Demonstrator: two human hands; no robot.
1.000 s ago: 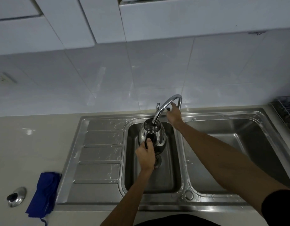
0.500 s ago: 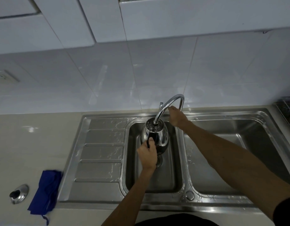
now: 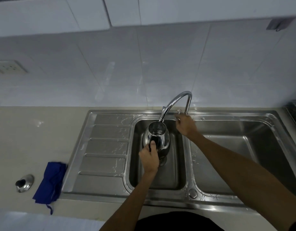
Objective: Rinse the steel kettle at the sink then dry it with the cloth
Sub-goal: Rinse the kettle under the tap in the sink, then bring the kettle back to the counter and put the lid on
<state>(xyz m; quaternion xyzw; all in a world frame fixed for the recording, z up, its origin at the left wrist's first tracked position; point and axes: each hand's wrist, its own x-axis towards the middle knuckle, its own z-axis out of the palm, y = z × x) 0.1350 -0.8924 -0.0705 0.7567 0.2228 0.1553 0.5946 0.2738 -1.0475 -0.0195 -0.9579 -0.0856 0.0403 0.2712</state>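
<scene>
The steel kettle stands open-topped in the small left basin of the sink, right under the spout of the curved tap. My left hand grips its black handle from the near side. My right hand reaches to the base of the tap, fingers at the small lever there; whether it holds the lever I cannot tell. The blue cloth lies crumpled on the counter left of the drainboard. Beside it rests the kettle's steel lid with a black knob.
A ribbed drainboard fills the sink's left part, and a large basin lies to the right. A dish rack shows at the far right edge. A wall socket sits on the tiled backsplash at left.
My right hand has dropped from the tap's arch down to its base. The kettle and my left hand stay in the small basin under the spout.
</scene>
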